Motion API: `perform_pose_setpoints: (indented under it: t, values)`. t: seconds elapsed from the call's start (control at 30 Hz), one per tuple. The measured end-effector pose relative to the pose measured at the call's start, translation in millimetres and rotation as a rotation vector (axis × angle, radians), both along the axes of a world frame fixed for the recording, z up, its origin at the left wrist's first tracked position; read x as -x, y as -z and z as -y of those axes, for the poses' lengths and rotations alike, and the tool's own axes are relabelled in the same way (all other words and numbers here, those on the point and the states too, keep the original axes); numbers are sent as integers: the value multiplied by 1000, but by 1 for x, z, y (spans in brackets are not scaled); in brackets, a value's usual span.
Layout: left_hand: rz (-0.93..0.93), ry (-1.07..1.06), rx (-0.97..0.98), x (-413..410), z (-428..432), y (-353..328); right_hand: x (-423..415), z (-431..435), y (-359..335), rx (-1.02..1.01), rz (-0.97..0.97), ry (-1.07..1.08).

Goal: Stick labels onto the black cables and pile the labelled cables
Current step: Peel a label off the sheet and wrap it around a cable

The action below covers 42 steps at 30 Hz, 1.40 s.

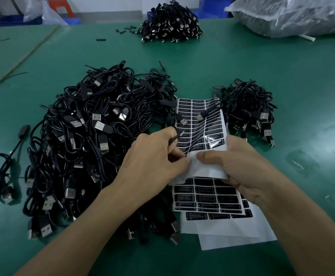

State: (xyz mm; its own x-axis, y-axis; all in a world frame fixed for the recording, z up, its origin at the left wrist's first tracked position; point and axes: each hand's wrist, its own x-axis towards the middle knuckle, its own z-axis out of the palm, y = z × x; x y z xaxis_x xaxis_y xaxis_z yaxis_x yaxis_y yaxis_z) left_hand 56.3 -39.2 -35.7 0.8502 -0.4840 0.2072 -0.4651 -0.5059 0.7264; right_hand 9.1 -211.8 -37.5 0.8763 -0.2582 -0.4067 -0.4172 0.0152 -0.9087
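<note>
Over the bench, my right hand grips the label sheet while my left hand, pinching a cable, should peel one label cleanly by its corner.

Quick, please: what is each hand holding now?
Left hand: closed, holds a cable.
Right hand: closed, holds the label sheet.
</note>
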Motion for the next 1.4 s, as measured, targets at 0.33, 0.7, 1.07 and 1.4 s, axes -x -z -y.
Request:
perform_pose_setpoints:
  t: [0.33,0.7,1.07,1.4]
  values:
    - [24,-118,65,-5,0,7,2,3,-3,92,100,-121]
    - [-89,-274,362,-11,-3,-1,14,-1,-9,1061,109,16]
    - [-79,-254,332,-7,1,1,14,-46,0,1076,543,2]
    - [-27,-234,300,-6,3,7,12,-48,0,1041,433,17]
